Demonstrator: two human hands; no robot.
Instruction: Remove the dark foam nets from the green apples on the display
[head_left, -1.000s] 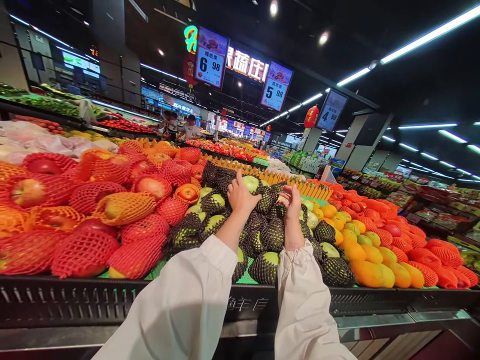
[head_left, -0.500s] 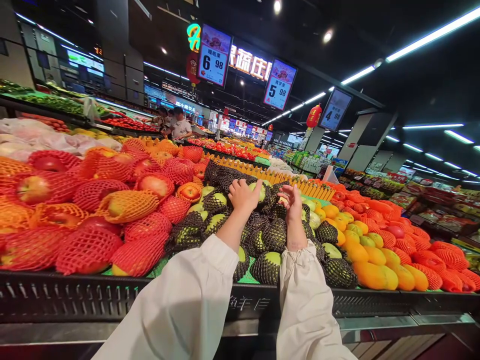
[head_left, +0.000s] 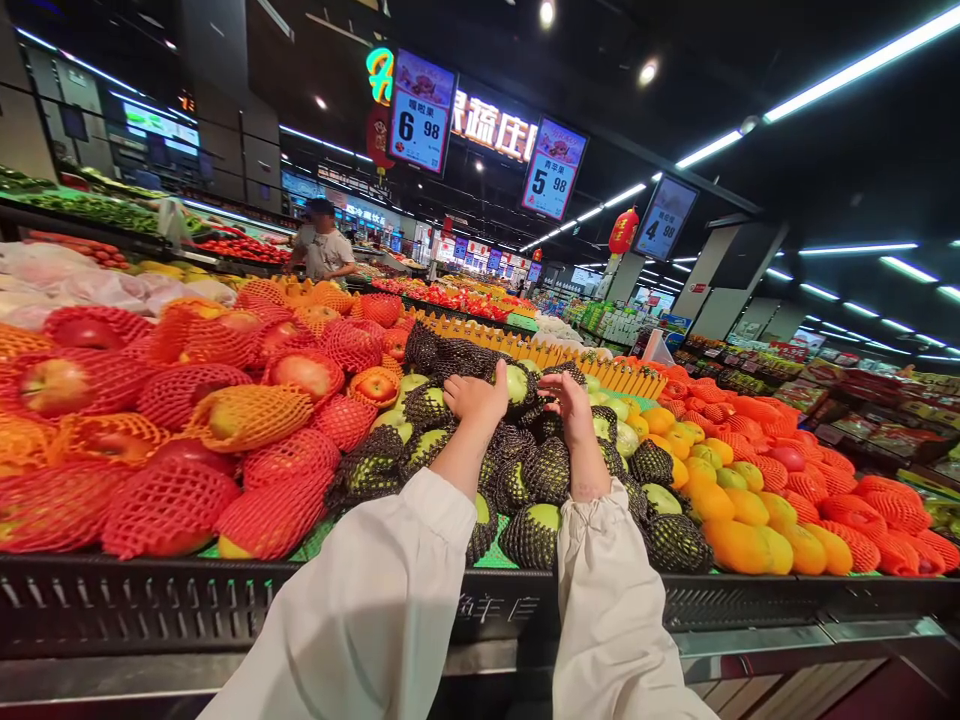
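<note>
Green apples in black foam nets lie heaped in the middle of the display. My left hand (head_left: 478,398) is over the back of this heap, palm down, thumb held apart from the fingers. Its fingertips are partly hidden, and it seems to touch the netted apples under it. A green apple (head_left: 517,384) shows between my two hands. To the right of it, my right hand (head_left: 571,406) hovers at the netted apples with fingers apart, pointing left, and nothing in them. A netted green apple (head_left: 534,535) lies at the front edge between my forearms.
Red apples in red nets (head_left: 176,500) fill the left side. Rightward lie yellow-orange fruits (head_left: 739,545) and red-netted fruits (head_left: 892,510). A black slotted rim (head_left: 135,605) runs along the front. Behind the heap stands a low yellow fence (head_left: 600,370). A person (head_left: 324,245) stands far back.
My left hand has shifted slightly left and lower, and my right hand's fingers have straightened a little leftward. The view has turned slightly, and the distant person stands differently.
</note>
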